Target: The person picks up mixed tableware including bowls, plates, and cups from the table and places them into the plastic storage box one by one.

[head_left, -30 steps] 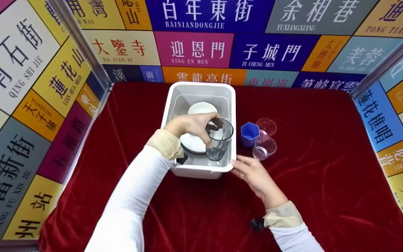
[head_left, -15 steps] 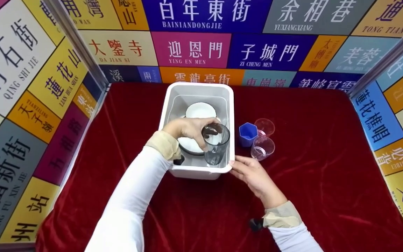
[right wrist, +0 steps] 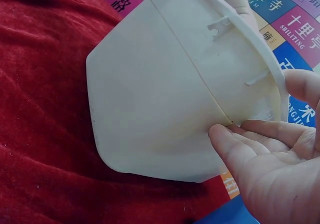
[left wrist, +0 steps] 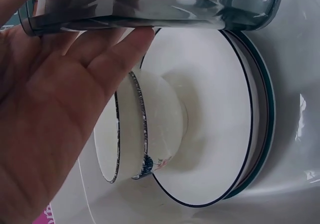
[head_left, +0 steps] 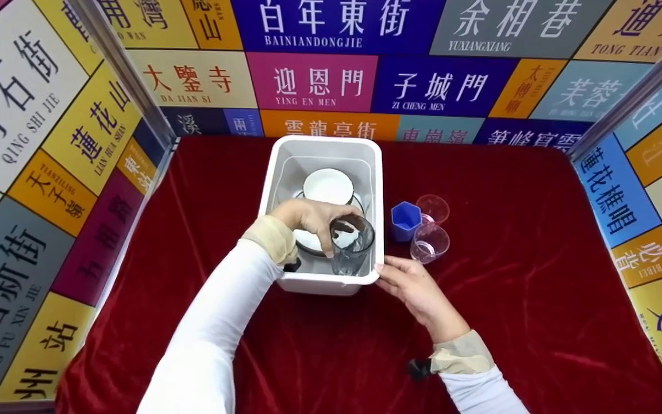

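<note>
My left hand [head_left: 311, 215] grips a dark clear glass tumbler [head_left: 354, 253] inside the white plastic bin [head_left: 379, 172], near its front right corner. The left wrist view has the tumbler [left wrist: 150, 7] lying across the top, with fingers beneath it. Stacked white plates [left wrist: 220, 149] with dark rims lie in the bin, and white bowls [left wrist: 165, 119] rest on them. My right hand [head_left: 417, 290] holds the bin's near right corner. In the right wrist view its thumb lies over the rim and its fingers press the outer wall [right wrist: 155, 94]. The tumbler's base is partly obscured.
Right of the bin, a blue hexagonal cup [head_left: 405, 221] stands beside a clear cup [head_left: 430, 242] and a clear pinkish cup [head_left: 434, 207]. Dark red cloth [head_left: 515, 276] covers the table. Printed panels [head_left: 314, 80] enclose the back and sides.
The left hand has moved the tumbler toward the near end of the bin and a little left. The right hand keeps its hold on the corner. The whole view shifts slightly left.
</note>
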{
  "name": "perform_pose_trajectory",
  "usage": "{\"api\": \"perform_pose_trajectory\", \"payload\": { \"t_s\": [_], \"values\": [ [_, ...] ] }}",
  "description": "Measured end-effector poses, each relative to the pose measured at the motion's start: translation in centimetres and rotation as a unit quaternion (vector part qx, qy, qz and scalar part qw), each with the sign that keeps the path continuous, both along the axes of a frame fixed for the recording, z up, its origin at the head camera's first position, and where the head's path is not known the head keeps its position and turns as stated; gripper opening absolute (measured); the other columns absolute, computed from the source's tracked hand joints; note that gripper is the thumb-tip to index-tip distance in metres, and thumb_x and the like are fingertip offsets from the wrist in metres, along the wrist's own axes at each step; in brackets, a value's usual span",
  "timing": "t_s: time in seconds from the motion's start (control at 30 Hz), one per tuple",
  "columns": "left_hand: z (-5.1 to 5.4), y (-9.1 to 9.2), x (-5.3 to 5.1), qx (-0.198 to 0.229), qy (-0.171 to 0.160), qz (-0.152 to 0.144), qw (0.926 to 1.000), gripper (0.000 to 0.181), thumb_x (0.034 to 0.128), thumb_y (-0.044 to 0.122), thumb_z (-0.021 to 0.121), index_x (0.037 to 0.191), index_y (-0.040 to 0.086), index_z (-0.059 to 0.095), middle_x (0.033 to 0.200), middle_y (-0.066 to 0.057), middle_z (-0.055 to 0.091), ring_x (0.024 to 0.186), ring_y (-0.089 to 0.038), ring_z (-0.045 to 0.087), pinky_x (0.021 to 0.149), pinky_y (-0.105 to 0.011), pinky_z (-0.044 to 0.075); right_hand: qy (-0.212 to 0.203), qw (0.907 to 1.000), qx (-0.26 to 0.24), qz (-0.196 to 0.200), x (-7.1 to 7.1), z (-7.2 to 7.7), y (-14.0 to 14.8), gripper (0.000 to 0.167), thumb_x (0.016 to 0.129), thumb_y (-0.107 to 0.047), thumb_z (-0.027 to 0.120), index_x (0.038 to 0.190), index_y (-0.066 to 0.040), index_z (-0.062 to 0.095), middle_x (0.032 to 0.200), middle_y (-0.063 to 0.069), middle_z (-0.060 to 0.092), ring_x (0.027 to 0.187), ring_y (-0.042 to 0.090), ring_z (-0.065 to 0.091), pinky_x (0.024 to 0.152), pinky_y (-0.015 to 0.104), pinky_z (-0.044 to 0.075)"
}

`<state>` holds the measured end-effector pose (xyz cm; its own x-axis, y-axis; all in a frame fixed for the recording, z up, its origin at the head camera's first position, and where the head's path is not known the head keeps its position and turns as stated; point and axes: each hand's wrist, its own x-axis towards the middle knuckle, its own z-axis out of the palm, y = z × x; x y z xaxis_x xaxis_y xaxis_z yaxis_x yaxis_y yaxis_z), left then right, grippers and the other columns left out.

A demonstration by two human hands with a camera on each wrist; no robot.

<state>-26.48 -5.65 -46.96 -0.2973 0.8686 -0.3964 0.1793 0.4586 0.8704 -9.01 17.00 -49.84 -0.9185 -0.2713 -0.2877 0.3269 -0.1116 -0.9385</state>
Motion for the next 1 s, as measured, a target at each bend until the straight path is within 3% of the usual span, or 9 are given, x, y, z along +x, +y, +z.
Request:
{"api": "perform_pose_trajectory", "payload": {
  "t_s": [0.13, 0.3, 0.5, 0.6, 0.73, 1.0],
  "values": [
    [-0.3, 0.1, 0.1, -0.017, -0.005, -0.018, 0.9997, 0.099, 0.064, -0.016, 0.084, 0.147, 0.014, 0.039, 0.15, -0.008, 0.048, 0.145, -0.029, 0.04, 0.123, -0.035, 0.028, -0.001, 1.0, -0.006, -0.001, 0.1, 0.0, 0.0, 0.048, 0.101, -0.008, 0.054, 0.141, 0.017, 0.045, 0.125, 0.015, 0.069, 0.109, 0.012, 0.069, 0.102, 0.028, 0.053],
    [-0.7, 0.3, 0.0, 0.007, -0.027, -0.047, 0.9985, 0.1, 0.0616, -0.024, 0.08, 0.148, 0.007, 0.039, 0.15, -0.014, 0.047, 0.146, -0.037, 0.037, 0.125, -0.04, 0.026, 0.0, 0.9999, -0.012, 0.001, 0.1, 0.0, 0.0, 0.049, 0.101, -0.008, 0.054, 0.141, 0.017, 0.044, 0.126, 0.016, 0.068, 0.11, 0.012, 0.069, 0.103, 0.029, 0.053],
    [-1.1, 0.7, -0.2, 0.0, 0.006, -0.086, 0.9962, 0.102, 0.0584, -0.026, 0.079, 0.148, 0.007, 0.042, 0.149, -0.015, 0.048, 0.144, -0.035, 0.037, 0.126, -0.041, 0.023, -0.001, 0.9999, -0.011, 0.003, 0.0, 0.0, 0.1, 0.049, 0.101, -0.008, 0.054, 0.142, 0.018, 0.043, 0.125, 0.014, 0.069, 0.11, 0.012, 0.069, 0.103, 0.03, 0.053],
    [-1.0, 0.8, -0.1, -0.004, 0.002, -0.099, 0.9951, 0.103, 0.0577, -0.027, 0.077, 0.148, 0.006, 0.041, 0.149, -0.016, 0.048, 0.144, -0.035, 0.037, 0.126, -0.041, 0.023, -0.002, 0.9999, -0.01, 0.002, 0.0, 0.1, 0.0, 0.05, 0.101, -0.008, 0.054, 0.142, 0.018, 0.042, 0.126, 0.015, 0.069, 0.109, 0.012, 0.069, 0.103, 0.03, 0.053],
    [-0.9, 0.9, 0.1, -0.017, -0.018, -0.107, 0.9939, 0.103, 0.06, -0.028, 0.074, 0.15, 0.008, 0.038, 0.151, -0.02, 0.046, 0.145, -0.036, 0.035, 0.126, -0.039, 0.021, -0.002, 0.9999, -0.012, 0.0, 0.0, 0.1, 0.0, 0.05, 0.1, -0.008, 0.055, 0.141, 0.018, 0.043, 0.127, 0.017, 0.068, 0.109, 0.011, 0.069, 0.102, 0.029, 0.053],
    [-0.4, 0.9, 0.5, -0.064, 0.002, -0.112, 0.9916, 0.103, 0.0646, -0.025, 0.072, 0.152, 0.012, 0.034, 0.154, -0.018, 0.042, 0.147, -0.03, 0.033, 0.126, -0.036, 0.019, -0.003, 0.9999, -0.011, -0.001, 0.0, 0.0, 0.0, 0.051, 0.101, -0.009, 0.055, 0.142, 0.018, 0.042, 0.13, 0.022, 0.065, 0.109, 0.011, 0.069, 0.102, 0.029, 0.053]
  ]
}}
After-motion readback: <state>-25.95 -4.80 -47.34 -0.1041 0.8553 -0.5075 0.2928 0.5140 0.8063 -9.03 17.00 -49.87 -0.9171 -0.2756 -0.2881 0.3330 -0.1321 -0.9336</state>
